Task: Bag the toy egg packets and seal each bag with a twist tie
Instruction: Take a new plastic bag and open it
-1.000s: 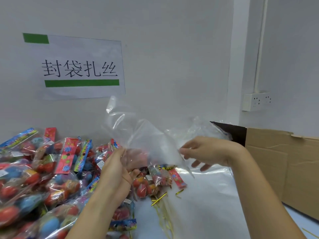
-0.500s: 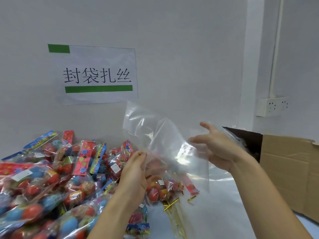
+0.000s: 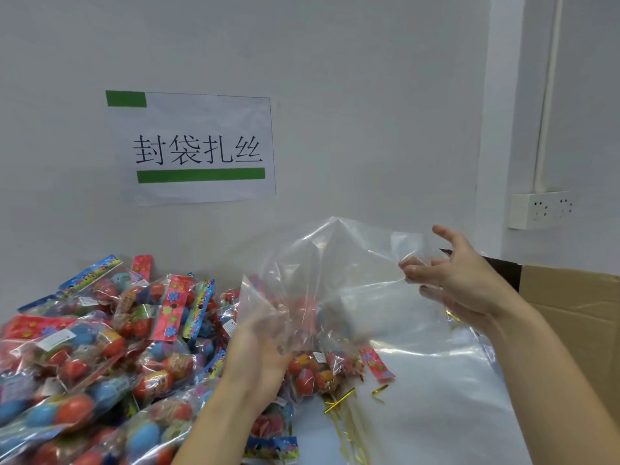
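White wall with a paper sign [image 3: 191,147] behind the surface [image 3: 436,414]; bag-opening step in hand.

Clear bag [image 3: 335,276] held up above the surface between both hands, mouth not yet visibly open, nothing inside. Right hand [image 3: 466,280]: thumb and one or two fingers pinch the bag's upper edge, the rest spread, wrist raised. Left hand [image 3: 258,357]: lower, half veiled by the film, fingers curled into the bag's lower part; exact grip unclear. Egg packets [image 3: 100,347] heaped at left, one [image 3: 322,370] just below the bag. Gold twist ties [image 3: 339,401] lie loose near it. Judged next: part the mouth, free the left hand, load a packet.
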The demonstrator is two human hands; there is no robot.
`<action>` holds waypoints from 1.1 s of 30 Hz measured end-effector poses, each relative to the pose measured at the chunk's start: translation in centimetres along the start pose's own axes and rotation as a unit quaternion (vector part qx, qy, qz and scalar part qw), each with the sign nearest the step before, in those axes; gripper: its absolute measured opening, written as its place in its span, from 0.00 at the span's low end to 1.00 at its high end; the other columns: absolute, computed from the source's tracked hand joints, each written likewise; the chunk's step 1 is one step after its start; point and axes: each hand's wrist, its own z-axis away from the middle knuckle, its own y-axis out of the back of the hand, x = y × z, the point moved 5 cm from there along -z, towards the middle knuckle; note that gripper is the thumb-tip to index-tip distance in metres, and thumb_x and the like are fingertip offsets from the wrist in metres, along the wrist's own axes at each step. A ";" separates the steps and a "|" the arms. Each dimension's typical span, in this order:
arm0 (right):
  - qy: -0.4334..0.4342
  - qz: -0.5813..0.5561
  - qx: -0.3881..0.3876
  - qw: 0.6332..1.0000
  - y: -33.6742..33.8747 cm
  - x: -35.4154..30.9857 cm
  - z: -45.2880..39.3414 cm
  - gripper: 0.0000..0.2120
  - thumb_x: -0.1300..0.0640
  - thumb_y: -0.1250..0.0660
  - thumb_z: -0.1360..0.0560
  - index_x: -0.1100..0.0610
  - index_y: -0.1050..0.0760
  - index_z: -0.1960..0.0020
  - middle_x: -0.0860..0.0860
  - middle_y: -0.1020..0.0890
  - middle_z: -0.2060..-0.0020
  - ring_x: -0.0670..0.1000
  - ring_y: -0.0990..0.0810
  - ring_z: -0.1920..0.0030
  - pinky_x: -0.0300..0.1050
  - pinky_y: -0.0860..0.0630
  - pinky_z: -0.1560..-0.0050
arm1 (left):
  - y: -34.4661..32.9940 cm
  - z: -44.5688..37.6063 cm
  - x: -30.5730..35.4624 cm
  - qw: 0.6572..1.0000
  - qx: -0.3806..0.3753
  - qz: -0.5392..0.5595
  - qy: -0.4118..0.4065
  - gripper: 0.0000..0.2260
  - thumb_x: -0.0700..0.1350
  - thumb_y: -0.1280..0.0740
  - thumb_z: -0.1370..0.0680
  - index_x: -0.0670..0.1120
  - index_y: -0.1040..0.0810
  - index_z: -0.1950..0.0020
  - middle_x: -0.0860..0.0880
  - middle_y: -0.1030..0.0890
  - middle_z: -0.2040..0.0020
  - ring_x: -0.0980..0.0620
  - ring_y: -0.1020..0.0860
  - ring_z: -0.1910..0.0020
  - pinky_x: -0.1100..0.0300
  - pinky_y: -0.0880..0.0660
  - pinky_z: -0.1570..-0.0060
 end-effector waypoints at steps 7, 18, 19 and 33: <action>0.006 0.037 -0.007 0.999 0.2 0.4 -0.3 0.46 0.70 0.26 0.28 0.42 0.45 0.23 0.53 0.14 0.57 0.45 0.16 0.64 0.45 0.26 0.58 | 1.7 -0.4 1.1 0.998 0.058 -0.027 0.007 0.15 0.52 0.31 0.23 0.43 0.18 0.44 0.42 0.16 0.45 0.48 0.16 0.55 0.53 0.20 0.57; -0.044 -0.053 -0.024 0.997 1.1 0.9 -0.6 0.48 0.73 0.24 0.35 0.44 0.39 0.25 0.59 0.16 0.49 0.51 0.15 0.60 0.43 0.23 0.63 | 3.8 -0.1 5.8 0.981 0.136 -0.060 -0.123 0.06 0.38 0.31 0.25 0.38 0.18 0.51 0.43 0.14 0.56 0.49 0.15 0.62 0.61 0.20 0.70; -0.052 -0.072 -0.034 0.995 1.1 0.9 -0.5 0.50 0.71 0.23 0.39 0.44 0.38 0.25 0.59 0.16 0.52 0.51 0.15 0.61 0.42 0.22 0.65 | 3.7 0.1 6.2 0.980 0.134 -0.068 -0.133 0.07 0.40 0.29 0.27 0.39 0.17 0.52 0.43 0.14 0.56 0.49 0.15 0.63 0.62 0.21 0.70; -0.091 -0.168 -0.049 0.980 0.7 0.3 0.3 0.51 0.70 0.25 0.48 0.52 0.35 0.27 0.60 0.13 0.58 0.53 0.13 0.62 0.40 0.19 0.66 | 5.3 0.2 7.2 0.958 0.216 -0.101 -0.157 0.02 0.38 0.29 0.24 0.41 0.18 0.52 0.45 0.14 0.62 0.53 0.15 0.65 0.64 0.20 0.68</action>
